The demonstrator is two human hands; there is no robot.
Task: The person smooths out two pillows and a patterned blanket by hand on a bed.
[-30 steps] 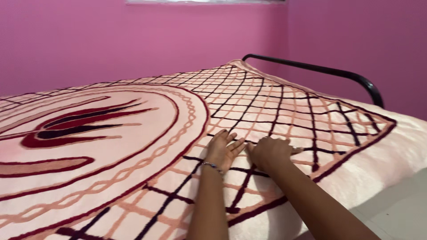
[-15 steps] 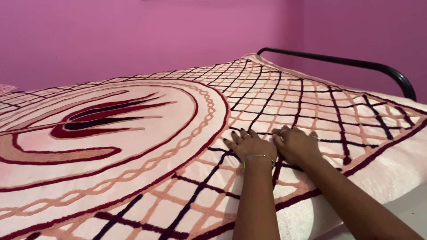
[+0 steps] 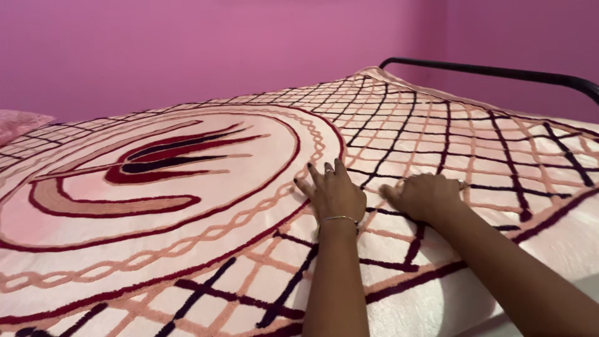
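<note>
both hands lie flat, palms down, on the pink blanket (image 3: 187, 249) spread over the bed, the left hand (image 3: 334, 193) with its grip wide and fingers fanned, the right hand (image 3: 424, 196) just beside it with fingers loosely curled, neither holding anything. a thin bracelet (image 3: 337, 218) circles the left wrist. beyond the hands runs the black bed rail (image 3: 499, 72) against the pink wall (image 3: 187, 43), and a pink pillow (image 3: 19, 122) sits far off to the left.

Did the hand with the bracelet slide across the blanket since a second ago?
Yes. The left hand has moved left over the blanket, from the grid lines onto the dark red curved band at the oval's edge.
</note>
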